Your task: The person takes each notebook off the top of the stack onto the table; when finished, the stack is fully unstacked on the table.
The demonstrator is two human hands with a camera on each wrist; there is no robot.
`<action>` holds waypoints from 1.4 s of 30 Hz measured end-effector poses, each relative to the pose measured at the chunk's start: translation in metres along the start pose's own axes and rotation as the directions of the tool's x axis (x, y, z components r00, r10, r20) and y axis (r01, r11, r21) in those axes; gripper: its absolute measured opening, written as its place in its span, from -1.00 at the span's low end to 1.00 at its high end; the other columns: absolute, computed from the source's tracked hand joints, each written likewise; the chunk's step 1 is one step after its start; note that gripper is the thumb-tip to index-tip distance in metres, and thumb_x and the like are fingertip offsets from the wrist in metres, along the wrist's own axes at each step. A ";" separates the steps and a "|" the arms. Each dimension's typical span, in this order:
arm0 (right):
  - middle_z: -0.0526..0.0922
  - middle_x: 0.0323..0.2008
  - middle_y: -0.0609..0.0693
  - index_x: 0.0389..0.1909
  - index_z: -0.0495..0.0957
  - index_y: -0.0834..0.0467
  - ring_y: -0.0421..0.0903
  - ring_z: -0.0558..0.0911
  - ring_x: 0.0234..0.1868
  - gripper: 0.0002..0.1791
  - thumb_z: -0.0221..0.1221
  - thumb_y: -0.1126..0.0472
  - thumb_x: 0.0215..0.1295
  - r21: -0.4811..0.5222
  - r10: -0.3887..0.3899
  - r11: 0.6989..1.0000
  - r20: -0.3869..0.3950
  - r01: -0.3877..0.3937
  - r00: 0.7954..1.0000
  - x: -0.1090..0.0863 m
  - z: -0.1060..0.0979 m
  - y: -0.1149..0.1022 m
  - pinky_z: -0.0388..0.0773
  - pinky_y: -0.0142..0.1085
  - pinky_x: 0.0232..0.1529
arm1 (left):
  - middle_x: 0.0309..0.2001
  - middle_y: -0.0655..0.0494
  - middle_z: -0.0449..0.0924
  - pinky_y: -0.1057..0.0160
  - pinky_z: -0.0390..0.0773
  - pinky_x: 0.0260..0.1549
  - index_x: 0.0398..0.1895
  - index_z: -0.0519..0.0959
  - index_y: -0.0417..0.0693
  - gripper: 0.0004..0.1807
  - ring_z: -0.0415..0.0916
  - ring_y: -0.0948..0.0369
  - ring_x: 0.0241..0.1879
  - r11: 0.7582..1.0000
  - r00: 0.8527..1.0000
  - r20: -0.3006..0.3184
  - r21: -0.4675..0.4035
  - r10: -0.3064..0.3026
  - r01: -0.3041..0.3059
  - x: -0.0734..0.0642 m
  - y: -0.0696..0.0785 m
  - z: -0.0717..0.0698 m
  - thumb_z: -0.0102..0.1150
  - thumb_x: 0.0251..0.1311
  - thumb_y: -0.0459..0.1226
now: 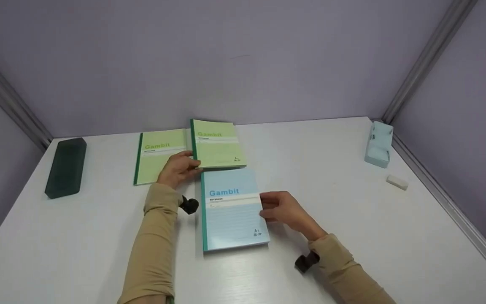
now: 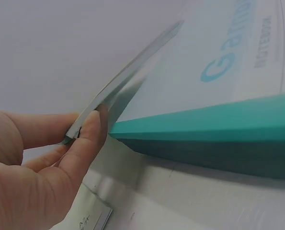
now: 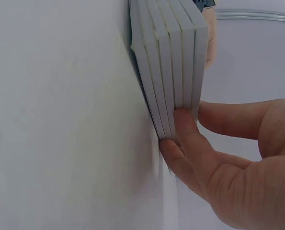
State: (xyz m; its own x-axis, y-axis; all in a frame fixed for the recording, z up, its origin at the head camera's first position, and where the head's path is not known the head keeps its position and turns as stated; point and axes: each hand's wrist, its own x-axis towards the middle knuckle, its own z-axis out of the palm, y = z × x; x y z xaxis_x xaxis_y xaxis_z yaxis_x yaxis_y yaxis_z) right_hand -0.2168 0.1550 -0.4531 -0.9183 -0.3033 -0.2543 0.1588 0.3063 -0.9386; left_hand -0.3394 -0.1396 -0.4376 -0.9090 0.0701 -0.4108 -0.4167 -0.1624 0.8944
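My left hand [image 1: 179,169] pinches a light-green notebook [image 1: 215,145] at its lower left corner, thumb on one face and fingers on the other. In the left wrist view this notebook [image 2: 125,76] stands tilted just past the blue notebooks' far end. A stack of several notebooks with a light-blue one [image 1: 234,223] on top lies in front of me, its teal spine to the left. Against the stack's right side rests my right hand [image 1: 285,211]. The right wrist view shows its fingertips [image 3: 184,120] touching the page edges [image 3: 176,72], with the fingers only slightly bent.
Another green notebook [image 1: 163,145] lies flat to the left, partly behind my left hand. A dark green pencil case [image 1: 66,168] sits at the table's far left. On the right are a light-blue case [image 1: 379,143] and a white eraser [image 1: 397,182]. Walls border the white table [image 1: 327,169].
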 end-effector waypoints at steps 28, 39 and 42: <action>0.54 0.12 0.23 0.25 0.38 0.35 0.07 0.56 0.10 -0.45 0.18 0.47 0.19 -0.017 -0.026 0.999 0.009 0.027 1.000 -0.008 0.000 0.000 0.58 -0.14 -0.06 | 0.28 -0.22 0.28 0.27 0.49 -0.16 0.43 0.18 -0.17 -0.33 0.41 0.15 -0.15 0.996 0.996 -0.073 0.071 -0.045 0.050 0.003 -0.010 0.008 0.05 0.23 -0.52; 0.54 0.11 0.27 0.24 0.37 0.38 0.09 0.56 0.10 -0.45 0.17 0.49 0.19 0.005 -0.061 0.998 0.037 0.061 0.997 -0.010 -0.001 0.000 0.58 -0.13 -0.07 | 0.02 -0.14 0.41 0.23 0.51 -0.14 0.37 0.26 -0.22 -0.38 0.45 0.16 -0.25 0.997 0.988 -0.141 0.035 -0.065 0.071 -0.001 -0.010 0.014 0.05 0.21 -0.53; 0.55 0.09 0.29 0.24 0.36 0.40 0.10 0.56 0.10 -0.45 0.16 0.50 0.19 0.016 -0.073 0.997 0.043 0.072 0.996 -0.011 -0.001 0.000 0.58 -0.12 -0.07 | -0.11 -0.10 0.44 0.23 0.54 -0.16 0.28 0.34 -0.30 -0.47 0.48 0.17 -0.28 0.996 0.985 -0.160 0.050 -0.058 0.067 -0.003 -0.010 0.015 0.09 0.20 -0.52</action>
State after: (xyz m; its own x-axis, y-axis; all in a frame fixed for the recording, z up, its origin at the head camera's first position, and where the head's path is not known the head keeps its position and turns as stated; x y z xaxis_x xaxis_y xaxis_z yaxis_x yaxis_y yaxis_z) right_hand -0.2068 0.1595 -0.4502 -0.9109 -0.3636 -0.1952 0.0981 0.2688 -0.9582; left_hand -0.3325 -0.1235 -0.4431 -0.8709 -0.0789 -0.4850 -0.4763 -0.1075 0.8727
